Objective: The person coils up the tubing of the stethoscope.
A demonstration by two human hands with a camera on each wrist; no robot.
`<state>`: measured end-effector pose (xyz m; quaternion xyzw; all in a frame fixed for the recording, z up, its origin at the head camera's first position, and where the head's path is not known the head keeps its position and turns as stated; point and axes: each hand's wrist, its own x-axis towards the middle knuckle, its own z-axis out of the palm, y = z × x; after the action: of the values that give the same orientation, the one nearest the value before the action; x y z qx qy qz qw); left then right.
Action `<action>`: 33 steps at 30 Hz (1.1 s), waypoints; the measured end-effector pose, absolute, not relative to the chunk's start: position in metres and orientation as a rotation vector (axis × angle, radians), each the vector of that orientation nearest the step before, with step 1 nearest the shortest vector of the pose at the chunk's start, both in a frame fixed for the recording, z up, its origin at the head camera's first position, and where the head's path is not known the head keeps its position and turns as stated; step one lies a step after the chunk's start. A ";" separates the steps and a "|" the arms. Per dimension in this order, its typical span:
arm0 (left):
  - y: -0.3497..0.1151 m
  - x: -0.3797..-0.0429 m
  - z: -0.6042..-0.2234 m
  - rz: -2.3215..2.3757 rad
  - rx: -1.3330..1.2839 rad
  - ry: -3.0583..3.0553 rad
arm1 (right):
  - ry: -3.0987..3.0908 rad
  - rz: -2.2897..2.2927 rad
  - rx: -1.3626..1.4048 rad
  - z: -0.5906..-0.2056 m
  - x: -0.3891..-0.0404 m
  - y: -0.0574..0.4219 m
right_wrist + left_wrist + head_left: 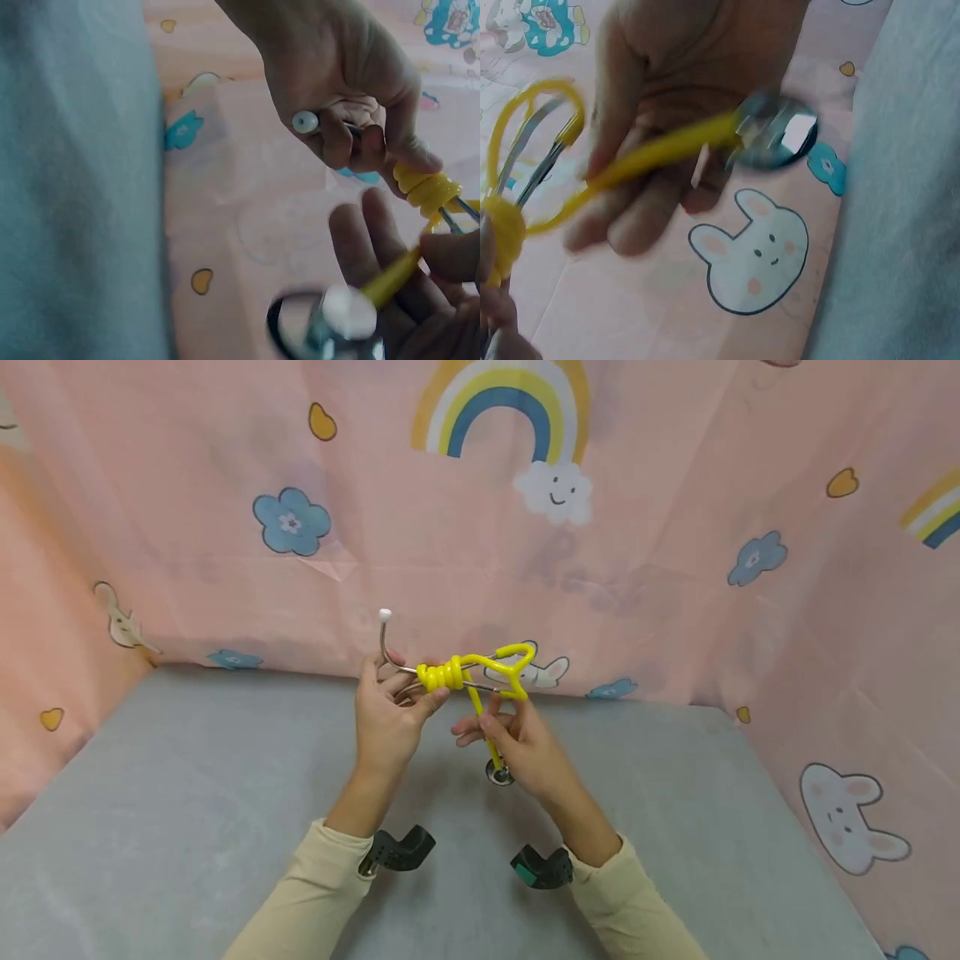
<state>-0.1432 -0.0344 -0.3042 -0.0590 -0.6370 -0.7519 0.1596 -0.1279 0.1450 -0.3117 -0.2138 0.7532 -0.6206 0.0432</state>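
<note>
A stethoscope with yellow tubing [441,674] coiled around its metal ear tubes is held up above the table. My left hand [386,718] grips the ear tubes at the left end of the coil, its thumb lying against the yellow turns. One white ear tip [385,615] points upward past the left fingers; the right wrist view also shows this hand [337,67] curled around the metal tubes. My right hand [528,747] pinches the loose tail of tubing between thumb and fingers. Below that pinch hangs the round metal chest piece [498,773], blurred in both wrist views.
Beneath both hands spreads a grey table [225,793]. A pink patterned cloth [450,543] rises behind it and along the sides. Dark devices are strapped to both wrists, the left one [405,848] and the right one [542,868], facing each other.
</note>
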 end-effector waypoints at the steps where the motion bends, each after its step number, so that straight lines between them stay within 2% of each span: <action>1: -0.034 -0.143 -0.305 -2.121 -0.137 -1.824 | 2.273 -1.871 -0.668 -0.313 -0.126 0.145; 5: -0.035 -0.144 -0.309 -2.020 -0.060 -1.824 | 2.148 -1.836 -0.749 -0.316 -0.120 0.144; 15: -0.035 -0.141 -0.315 -1.786 -0.087 -1.972 | 1.978 -1.953 -1.057 -0.314 -0.120 0.160; 22: -0.032 -0.139 -0.316 -1.755 -0.045 -1.988 | 1.976 -1.847 -1.083 -0.313 -0.122 0.163; 33: -0.028 -0.143 -0.319 -1.744 0.015 -2.074 | 2.691 -1.886 -0.985 -0.316 -0.127 0.159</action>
<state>-0.1428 -0.0277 -0.3190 0.0054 -0.7476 -0.6286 0.2145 -0.1275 0.1588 -0.3156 -0.2841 0.7763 -0.5440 -0.1441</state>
